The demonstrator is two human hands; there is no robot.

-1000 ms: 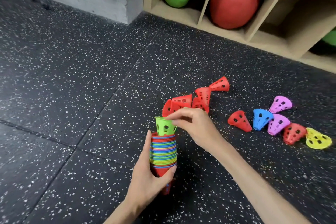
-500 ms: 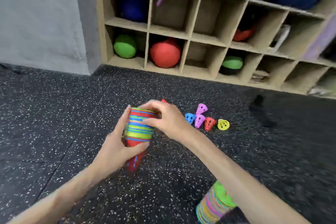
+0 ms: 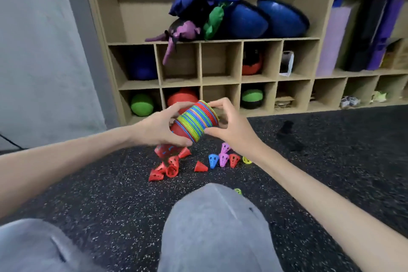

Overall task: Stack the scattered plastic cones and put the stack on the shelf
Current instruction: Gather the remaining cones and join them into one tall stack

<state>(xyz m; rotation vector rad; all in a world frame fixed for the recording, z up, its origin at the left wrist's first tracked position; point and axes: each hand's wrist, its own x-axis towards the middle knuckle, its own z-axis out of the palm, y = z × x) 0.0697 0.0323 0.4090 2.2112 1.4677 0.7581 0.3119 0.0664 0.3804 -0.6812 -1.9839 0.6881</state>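
Now both hands point(image 3: 159, 128) point(image 3: 231, 126) hold stack point(image 3: 195, 122) w/ shelf point(image 3: 220, 79) ahead

No text, label or number can be read anywhere.

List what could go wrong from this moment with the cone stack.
1. The stack is tilted between the left hand and right hand; cones might slide off.
2. Loose cones lie on the floor, so shelving now would likely leave the job unfinished.
3. Many shelf compartments already hold balls.
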